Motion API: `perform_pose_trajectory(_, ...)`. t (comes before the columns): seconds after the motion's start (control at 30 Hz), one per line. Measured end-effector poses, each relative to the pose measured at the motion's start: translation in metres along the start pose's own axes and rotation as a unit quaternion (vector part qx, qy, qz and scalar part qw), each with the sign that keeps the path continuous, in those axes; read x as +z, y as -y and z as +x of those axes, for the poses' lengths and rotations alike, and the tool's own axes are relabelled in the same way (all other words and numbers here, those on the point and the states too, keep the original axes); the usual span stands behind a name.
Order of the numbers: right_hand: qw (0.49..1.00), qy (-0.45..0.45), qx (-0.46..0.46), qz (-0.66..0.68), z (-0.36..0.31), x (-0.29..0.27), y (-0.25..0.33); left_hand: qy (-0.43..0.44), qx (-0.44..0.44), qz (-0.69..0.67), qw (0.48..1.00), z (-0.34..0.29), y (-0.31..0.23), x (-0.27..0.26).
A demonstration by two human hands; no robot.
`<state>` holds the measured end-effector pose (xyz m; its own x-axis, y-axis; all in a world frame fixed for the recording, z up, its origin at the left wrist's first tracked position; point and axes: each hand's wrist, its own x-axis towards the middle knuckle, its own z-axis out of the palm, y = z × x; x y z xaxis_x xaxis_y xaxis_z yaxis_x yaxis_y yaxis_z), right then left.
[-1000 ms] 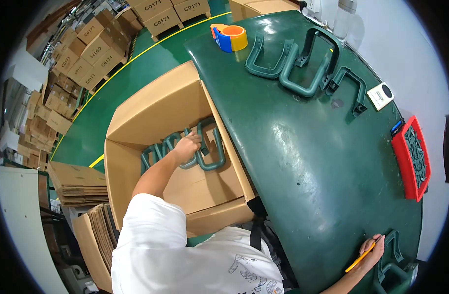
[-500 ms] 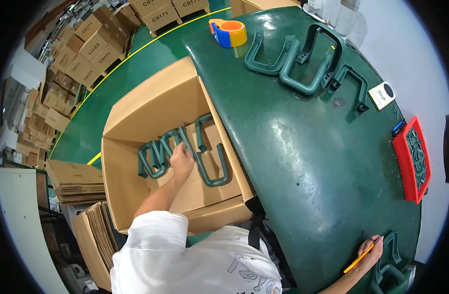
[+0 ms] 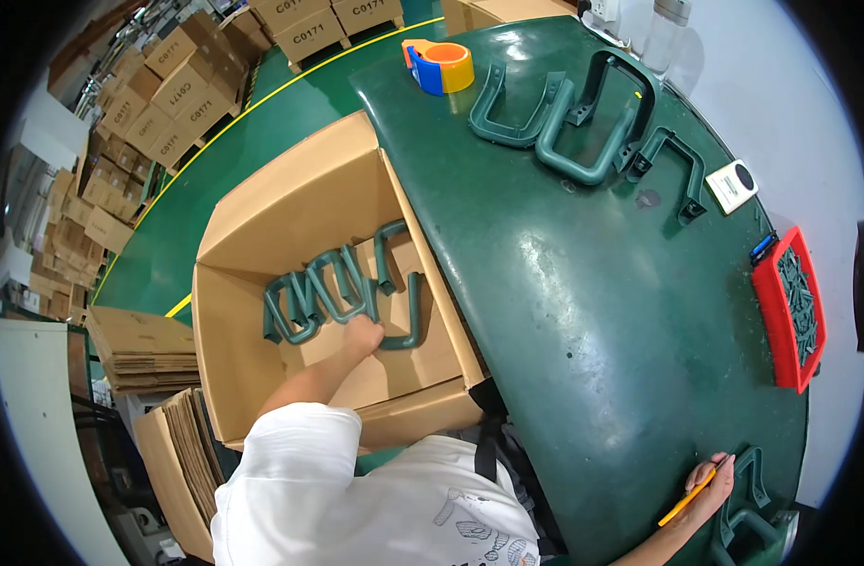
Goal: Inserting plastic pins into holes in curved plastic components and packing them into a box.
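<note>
My left hand [image 3: 363, 333] reaches into an open cardboard box [image 3: 295, 208]. Its fingers are closed on the near bend of a dark green U-shaped handle [image 3: 413, 307], partly covering it. Several similar green handles [image 3: 295, 307] lie in a row to its left, and another green handle [image 3: 383, 255] lies beyond it, against the box's right wall. At the lower right, over the table, my right hand [image 3: 710, 483] is closed around an orange utility knife [image 3: 685, 507]. Close by that hand are more green handles [image 3: 754, 476] at the table's edge.
On the green table [image 3: 583, 283] are a tape dispenser [image 3: 441, 66], several green handles [image 3: 583, 156], a small white device [image 3: 732, 186] and a red bin [image 3: 781, 330] of small green pieces. Folded cardboard [image 3: 149, 354] is stacked left of the box; cartons [image 3: 182, 90] stand farther back.
My left hand has moved nearer to me and slightly right inside the box. The handle at it has shifted left and turned. My right hand stays nearly still with the knife.
</note>
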<state>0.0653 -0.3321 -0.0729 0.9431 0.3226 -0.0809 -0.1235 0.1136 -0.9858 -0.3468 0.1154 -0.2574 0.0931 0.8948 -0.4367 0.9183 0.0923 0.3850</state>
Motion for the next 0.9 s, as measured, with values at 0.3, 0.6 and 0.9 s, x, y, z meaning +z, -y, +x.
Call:
perform_pose_trajectory(0.3, 1.0, 0.001, 0.001, -0.004, 0.0, -0.003, -0.001, -0.139, -0.046, -0.221, 0.964, 0.026, -0.047, -0.017)
perform_pose_trajectory(0.6, 1.0, -0.004, -0.002, 0.012, -0.004, 0.008, 0.006, 0.083, -0.147, -0.194, 0.966, 0.019, -0.035, 0.01)
perform_pose_trajectory(0.9, 1.0, -0.016, 0.002, -0.012, -0.004, 0.005, 0.003, -0.005, -0.257, -0.529, 0.809, 0.046, -0.023, 0.02)
